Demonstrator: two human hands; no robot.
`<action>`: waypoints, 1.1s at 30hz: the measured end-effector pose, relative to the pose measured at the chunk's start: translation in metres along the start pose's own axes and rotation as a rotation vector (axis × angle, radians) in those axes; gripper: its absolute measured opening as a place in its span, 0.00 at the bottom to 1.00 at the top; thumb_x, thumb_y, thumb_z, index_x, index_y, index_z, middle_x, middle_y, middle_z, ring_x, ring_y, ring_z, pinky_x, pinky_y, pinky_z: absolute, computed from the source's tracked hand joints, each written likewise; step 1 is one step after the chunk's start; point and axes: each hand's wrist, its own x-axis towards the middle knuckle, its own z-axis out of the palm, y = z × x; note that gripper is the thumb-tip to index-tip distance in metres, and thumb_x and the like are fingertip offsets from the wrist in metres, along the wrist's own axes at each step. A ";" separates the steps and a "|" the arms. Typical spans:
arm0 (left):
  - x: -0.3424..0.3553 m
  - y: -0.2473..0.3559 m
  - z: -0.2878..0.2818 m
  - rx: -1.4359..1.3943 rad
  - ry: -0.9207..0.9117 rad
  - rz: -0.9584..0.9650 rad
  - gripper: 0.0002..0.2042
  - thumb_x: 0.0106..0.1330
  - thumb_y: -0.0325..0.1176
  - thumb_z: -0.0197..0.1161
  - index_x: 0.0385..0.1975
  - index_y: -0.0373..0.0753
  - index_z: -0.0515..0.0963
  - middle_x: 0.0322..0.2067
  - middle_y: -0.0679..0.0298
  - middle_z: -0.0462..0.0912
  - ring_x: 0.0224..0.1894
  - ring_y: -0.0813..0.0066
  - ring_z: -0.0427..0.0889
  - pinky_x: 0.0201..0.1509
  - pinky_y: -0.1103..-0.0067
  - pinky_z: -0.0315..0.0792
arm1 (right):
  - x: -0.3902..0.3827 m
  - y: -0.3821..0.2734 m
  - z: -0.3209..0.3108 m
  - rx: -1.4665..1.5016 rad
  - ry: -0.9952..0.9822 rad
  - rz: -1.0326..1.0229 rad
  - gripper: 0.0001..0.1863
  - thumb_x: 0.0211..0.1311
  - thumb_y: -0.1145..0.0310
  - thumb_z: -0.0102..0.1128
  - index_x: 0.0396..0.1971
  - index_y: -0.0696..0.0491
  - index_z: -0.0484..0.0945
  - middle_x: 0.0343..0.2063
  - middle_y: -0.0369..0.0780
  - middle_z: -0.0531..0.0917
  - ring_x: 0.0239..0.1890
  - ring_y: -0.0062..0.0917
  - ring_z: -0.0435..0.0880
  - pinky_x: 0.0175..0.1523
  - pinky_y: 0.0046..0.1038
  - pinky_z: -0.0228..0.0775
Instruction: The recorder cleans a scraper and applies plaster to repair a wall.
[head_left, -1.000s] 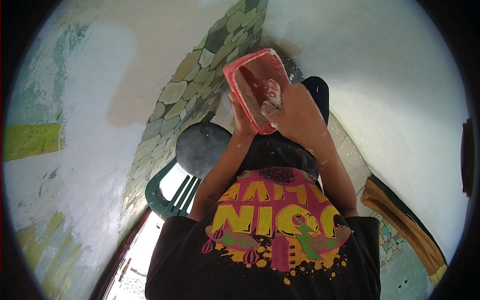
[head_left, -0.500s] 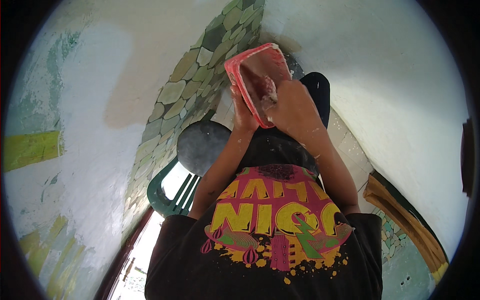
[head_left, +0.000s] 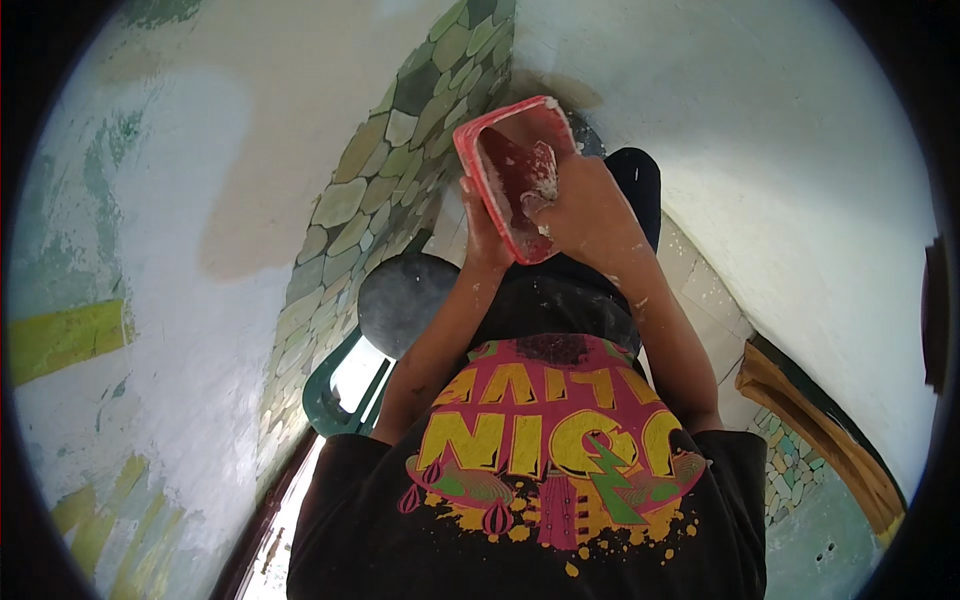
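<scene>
Clock: we took the red tub's middle as centre, with 12 o'clock toward the top of the head view and 6 toward the wearer's chest.
Red tub (head_left: pixel 503 165): we found it held up in front of the body, its mouth toward the camera; the long axis ran from about 11 to 5 o'clock.
Key relation: the tub lay between the two hands, and both touched or overlapped it. The right came nearest its inside, lapping over the rim from 4 o'clock.
Left hand (head_left: pixel 484 228): we noted it at 7 o'clock, cupped wide along the tub's outer side, fingers up the wall; how far it reached underneath we could not tell.
Right hand (head_left: pixel 592 207): closed narrow, we judged, around a paste-crusted tool (head_left: pixel 546 170) whose exposed end pointed to about 12 o'clock over the mouth. The grip hid the rest; we thought it scraper-like, unconfirmed.
Residue: we recorded pale smears on the tub's rim and inner wall, with flecks on the right forearm.
Round dark seat (head_left: pixel 402 308): between 7 and 8 o'clock, lower than the tub and apart from it.
Green chair (head_left: pixel 318 397): same bearing, farther out, partly hidden by the left arm and sleeve.
Stone-patterned wall (head_left: pixel 365 190): we placed it at 9 o'clock, climbing toward 12.
</scene>
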 end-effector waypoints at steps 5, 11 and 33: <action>-0.003 -0.002 -0.004 -0.019 0.043 -0.020 0.46 0.66 0.72 0.49 0.75 0.44 0.54 0.71 0.60 0.62 0.71 0.60 0.64 0.74 0.63 0.60 | -0.010 -0.017 -0.004 -0.102 0.038 0.023 0.15 0.49 0.67 0.65 0.25 0.68 0.80 0.26 0.62 0.80 0.36 0.57 0.81 0.45 0.46 0.75; 0.001 -0.002 -0.010 -0.111 -0.045 -0.012 0.39 0.71 0.67 0.47 0.75 0.50 0.54 0.72 0.65 0.61 0.72 0.62 0.62 0.76 0.63 0.57 | 0.001 -0.017 -0.010 -0.084 0.071 0.033 0.14 0.48 0.69 0.65 0.25 0.68 0.80 0.27 0.61 0.81 0.36 0.55 0.83 0.46 0.47 0.76; 0.000 0.000 -0.006 -0.074 0.011 -0.022 0.43 0.68 0.70 0.48 0.74 0.45 0.54 0.72 0.61 0.61 0.73 0.59 0.62 0.75 0.62 0.58 | 0.000 -0.023 -0.003 -0.208 -0.016 0.029 0.10 0.44 0.72 0.63 0.24 0.64 0.82 0.27 0.57 0.83 0.35 0.53 0.84 0.45 0.45 0.79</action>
